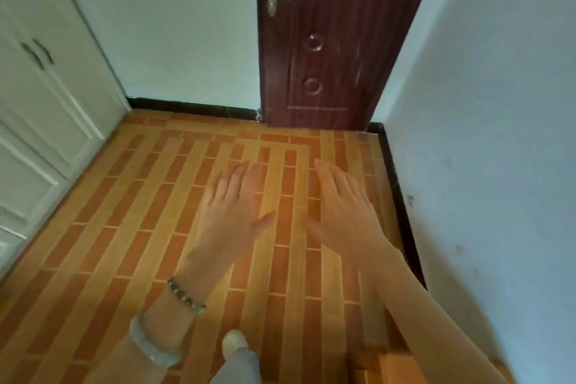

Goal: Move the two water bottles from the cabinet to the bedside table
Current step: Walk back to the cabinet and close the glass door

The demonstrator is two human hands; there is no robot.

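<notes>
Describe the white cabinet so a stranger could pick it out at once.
Start at the dark red door on the far wall, then follow the pale wall left into the corner. The white cabinet stands along the left side, the only panelled white furniture, with paired dark handles on its doors.

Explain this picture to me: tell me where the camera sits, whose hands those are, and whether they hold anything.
There is one picture, taken by a camera worn on a person's head, looking forward and down. The two hands belong to that person: the left hand, with a bead bracelet and a pale bangle on its wrist, and the right hand. Both are spread flat and empty above the tiled floor; nothing is in either grip. A white cabinet with closed doors stands to the left, and a dark brown door is ahead. No water bottles or bedside table show here. One shoe is visible below.
</notes>
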